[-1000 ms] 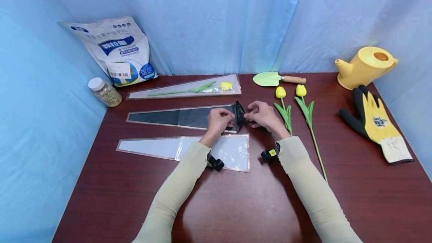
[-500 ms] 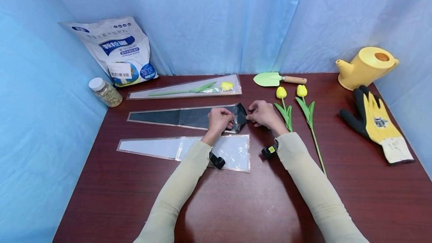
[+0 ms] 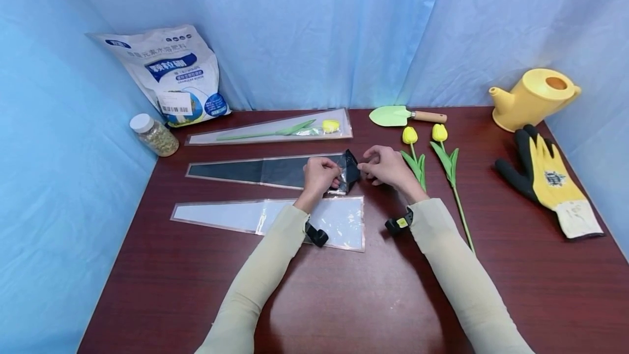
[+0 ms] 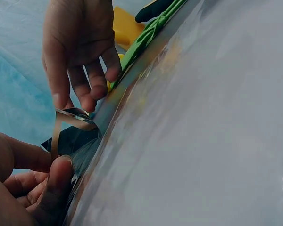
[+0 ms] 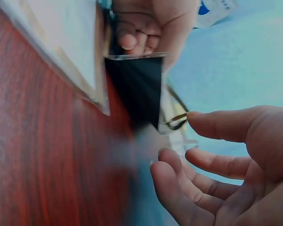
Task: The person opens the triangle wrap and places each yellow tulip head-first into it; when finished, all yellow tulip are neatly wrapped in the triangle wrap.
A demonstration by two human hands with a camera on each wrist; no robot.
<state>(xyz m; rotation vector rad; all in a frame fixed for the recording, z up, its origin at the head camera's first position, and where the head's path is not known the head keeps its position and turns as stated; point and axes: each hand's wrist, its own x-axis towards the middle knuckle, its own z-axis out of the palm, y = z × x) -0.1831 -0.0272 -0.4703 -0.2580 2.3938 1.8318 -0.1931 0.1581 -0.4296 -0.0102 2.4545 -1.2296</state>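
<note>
A tapered flower sleeve [image 3: 282, 170] with a black face lies across the table, its wide end lifted and folded at the right. My left hand [image 3: 318, 177] pinches the film near that end between thumb and finger, as the left wrist view shows. My right hand [image 3: 388, 169] is at the mouth of the sleeve; one fingertip touches the film edge [image 5: 162, 128], while its other fingers are spread and loosely bent. To the right of that hand lie two yellow tulips [image 3: 411, 135] with green stems, one partly hidden by the arm.
A white sleeve [image 3: 216, 214] lies in front, and a sleeve holding a tulip [image 3: 330, 125] behind. At the back are a fertilizer bag [image 3: 172, 78], a jar [image 3: 154, 135] and a trowel [image 3: 390, 116]. A watering can [image 3: 530, 97] and glove [image 3: 545, 179] are at the right.
The raised flap at the black sleeve's mouth has shifted shape, spreading and then folding up again. My right hand has moved slightly to the right; the left hand stays nearly still.
</note>
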